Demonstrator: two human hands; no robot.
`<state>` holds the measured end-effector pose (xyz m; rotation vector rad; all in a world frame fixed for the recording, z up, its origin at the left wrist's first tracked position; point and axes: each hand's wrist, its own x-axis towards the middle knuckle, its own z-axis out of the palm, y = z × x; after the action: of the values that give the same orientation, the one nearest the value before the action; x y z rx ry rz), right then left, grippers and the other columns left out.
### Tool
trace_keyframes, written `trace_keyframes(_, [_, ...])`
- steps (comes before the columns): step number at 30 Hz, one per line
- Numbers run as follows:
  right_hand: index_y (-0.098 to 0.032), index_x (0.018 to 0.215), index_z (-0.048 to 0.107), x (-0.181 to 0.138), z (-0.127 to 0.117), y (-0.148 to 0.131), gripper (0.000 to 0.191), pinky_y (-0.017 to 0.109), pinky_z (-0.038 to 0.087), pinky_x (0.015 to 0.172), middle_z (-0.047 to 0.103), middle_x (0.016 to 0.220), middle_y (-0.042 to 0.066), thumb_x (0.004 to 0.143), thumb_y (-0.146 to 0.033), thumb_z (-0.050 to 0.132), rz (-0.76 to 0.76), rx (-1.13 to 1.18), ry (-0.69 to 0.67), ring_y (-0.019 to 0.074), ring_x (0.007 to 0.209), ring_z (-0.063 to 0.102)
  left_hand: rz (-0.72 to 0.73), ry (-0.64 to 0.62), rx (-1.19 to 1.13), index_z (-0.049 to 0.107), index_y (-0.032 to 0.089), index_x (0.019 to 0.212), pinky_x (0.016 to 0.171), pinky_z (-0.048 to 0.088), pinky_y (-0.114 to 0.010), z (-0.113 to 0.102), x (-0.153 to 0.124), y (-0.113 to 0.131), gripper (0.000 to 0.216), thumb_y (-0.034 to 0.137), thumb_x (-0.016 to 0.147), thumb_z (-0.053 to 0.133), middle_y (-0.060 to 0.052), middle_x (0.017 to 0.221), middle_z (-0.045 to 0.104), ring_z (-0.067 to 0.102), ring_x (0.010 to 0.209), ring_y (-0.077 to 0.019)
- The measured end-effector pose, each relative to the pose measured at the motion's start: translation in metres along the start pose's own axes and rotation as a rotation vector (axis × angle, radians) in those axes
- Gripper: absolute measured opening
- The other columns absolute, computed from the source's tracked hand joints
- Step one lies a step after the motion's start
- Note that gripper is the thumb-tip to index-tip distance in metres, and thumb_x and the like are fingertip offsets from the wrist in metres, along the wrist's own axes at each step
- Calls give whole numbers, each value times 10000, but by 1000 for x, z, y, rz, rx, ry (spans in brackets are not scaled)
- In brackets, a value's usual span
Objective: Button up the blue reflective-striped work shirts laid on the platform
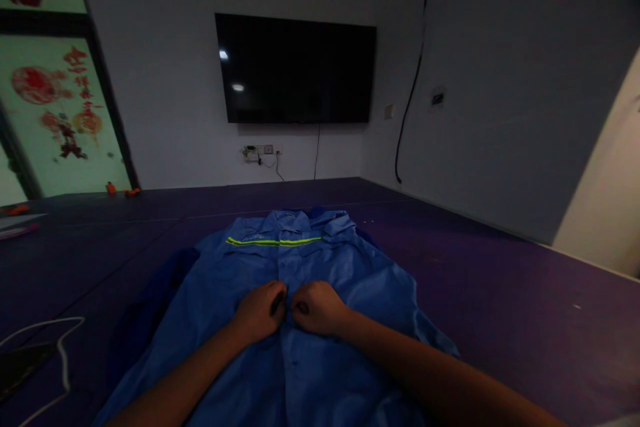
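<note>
A blue work jacket with a yellow-green stripe across its chest lies spread out, front side up, its collar pointing away from me. My left hand is closed with curled fingers at the jacket's front placket, just left of the middle. Beside it, a small gap apart, my right hand is closed on the other side of the placket. Both seem to pinch the front edges of the jacket, though the fingertips are hidden. Darker blue cloth shows under the jacket's left side.
The jacket rests on a purple floor surface. At the lower left lie a white cable and a dark flat object. Small orange objects are near the door. A television hangs on the far wall; a black cable hangs right of it.
</note>
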<state>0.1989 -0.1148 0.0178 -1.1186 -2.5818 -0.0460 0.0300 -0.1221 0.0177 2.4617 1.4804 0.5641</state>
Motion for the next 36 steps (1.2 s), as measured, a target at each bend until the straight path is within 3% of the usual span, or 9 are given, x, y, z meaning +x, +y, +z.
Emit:
trace_keyframes(25, [-185, 707, 645, -1, 2, 0, 174, 212, 310, 534, 672, 728, 16, 739, -218, 478, -82, -31, 7, 127, 655, 579, 41, 10, -32, 473, 201, 758, 600, 349, -240, -1, 0, -1, 43, 199, 739, 435, -12, 730, 568, 524, 728, -163])
trace_keyframes(36, [-183, 718, 653, -1, -2, -3, 178, 220, 291, 516, 676, 729, 14, 741, -229, 483, -49, -39, -7, 127, 653, 594, 63, 13, -9, 467, 199, 750, 593, 349, -242, 0, 0, -2, 52, 201, 753, 416, -18, 737, 570, 531, 729, -166])
